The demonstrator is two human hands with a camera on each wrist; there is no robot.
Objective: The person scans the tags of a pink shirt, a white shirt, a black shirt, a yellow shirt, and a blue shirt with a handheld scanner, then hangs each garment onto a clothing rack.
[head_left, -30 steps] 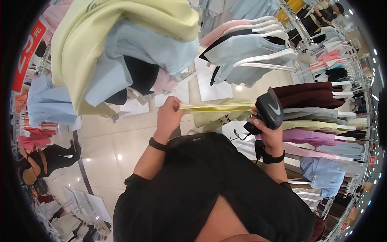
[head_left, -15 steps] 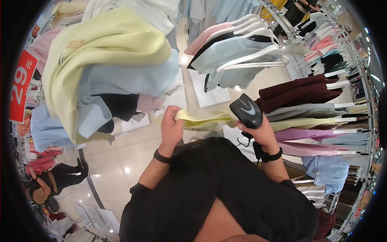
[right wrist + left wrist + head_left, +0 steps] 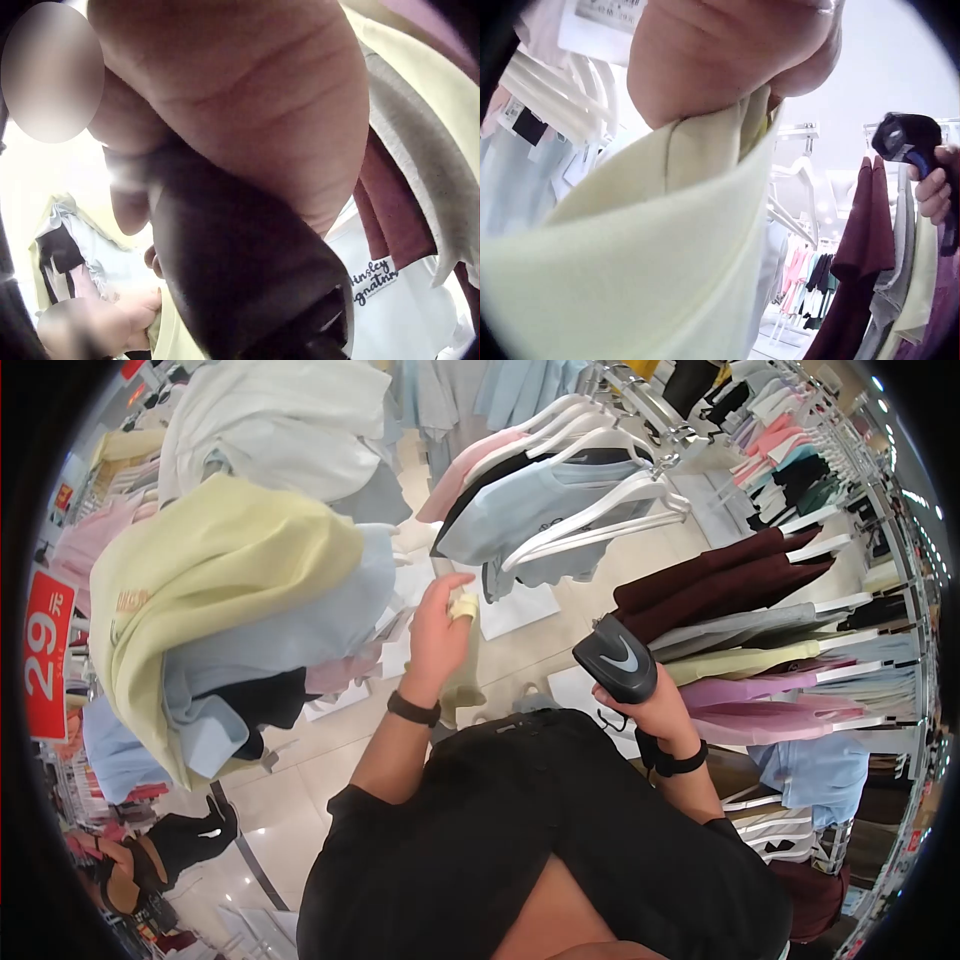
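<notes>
My left hand (image 3: pixel 440 635) grips the edge of a pale yellow garment (image 3: pixel 463 685), which hangs below it. In the left wrist view its fabric (image 3: pixel 630 277) falls in an open fold from the fingers, and a white printed tag (image 3: pixel 596 30) shows beside the hand. My right hand (image 3: pixel 665 710) holds a black barcode scanner (image 3: pixel 615 660) by its handle, the rounded head facing up. The handle (image 3: pixel 232 247) crosses the palm in the right wrist view. The scanner stands apart from the yellow garment.
Garments on white hangers (image 3: pixel 600 510) hang just ahead of my left hand. A pile of yellow, blue and black clothes (image 3: pixel 230 550) is at the left, near a red price sign (image 3: pixel 45 655). Maroon tops (image 3: pixel 720 580) hang at the right. Another person (image 3: pixel 150 865) is at lower left.
The yellow garment, earlier stretched between both hands, now hangs from my left hand alone. That hand has moved forward, away from my body; the right keeps the scanner. The view has shifted toward the left.
</notes>
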